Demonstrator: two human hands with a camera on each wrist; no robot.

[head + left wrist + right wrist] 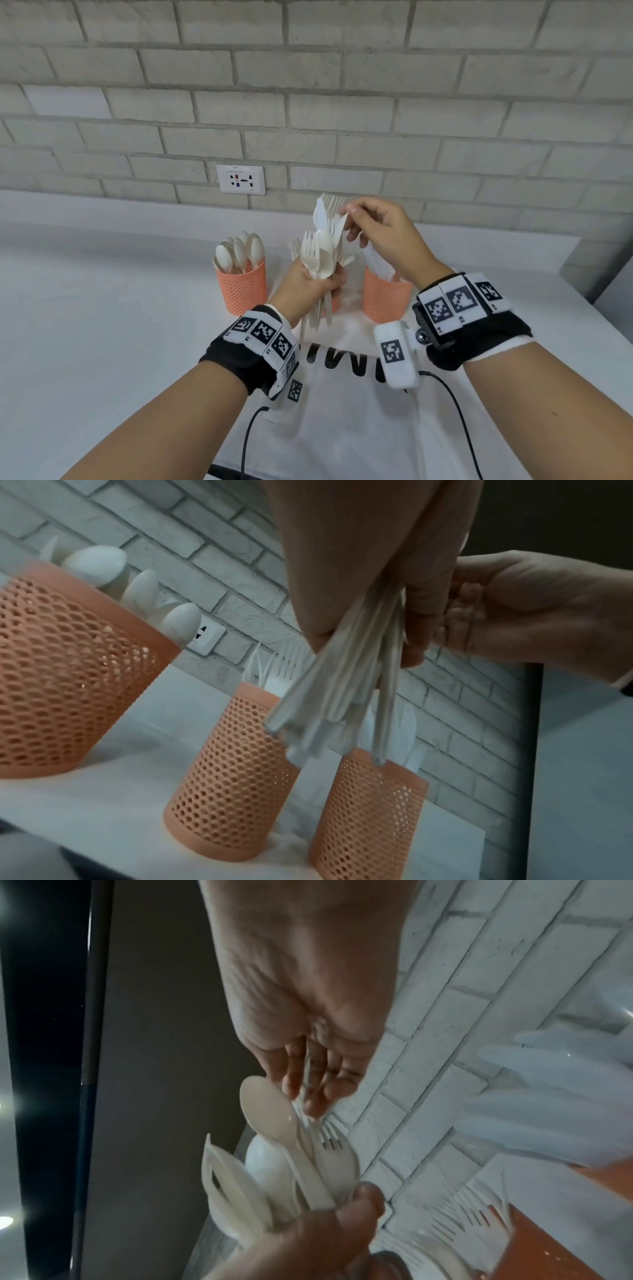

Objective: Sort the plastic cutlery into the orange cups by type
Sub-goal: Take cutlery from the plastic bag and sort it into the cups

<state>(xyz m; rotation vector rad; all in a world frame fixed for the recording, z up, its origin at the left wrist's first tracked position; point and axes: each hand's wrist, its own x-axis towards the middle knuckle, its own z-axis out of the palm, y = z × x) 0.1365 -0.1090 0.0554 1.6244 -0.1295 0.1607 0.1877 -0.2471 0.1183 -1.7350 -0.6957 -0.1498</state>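
Observation:
My left hand (317, 284) grips a mixed bundle of white plastic cutlery (322, 253) upright above the cups: forks, spoons and a knife. In the left wrist view the bundle's handles (342, 696) hang below the fist. My right hand (349, 219) pinches the top of one piece in the bundle; its type is unclear. The right wrist view shows my right fingertips (313, 1096) beside a spoon (263, 1104) and a fork (332, 1141). Three orange mesh cups stand behind: the left cup (241, 291) holds spoons, the middle cup (232, 777) forks, the right cup (385, 298) knives.
The cups stand on a white counter (102, 308) against a pale brick wall with a power socket (240, 179). A white cloth with black lettering (342, 394) lies in front of the cups. Cables run from both wrist bands.

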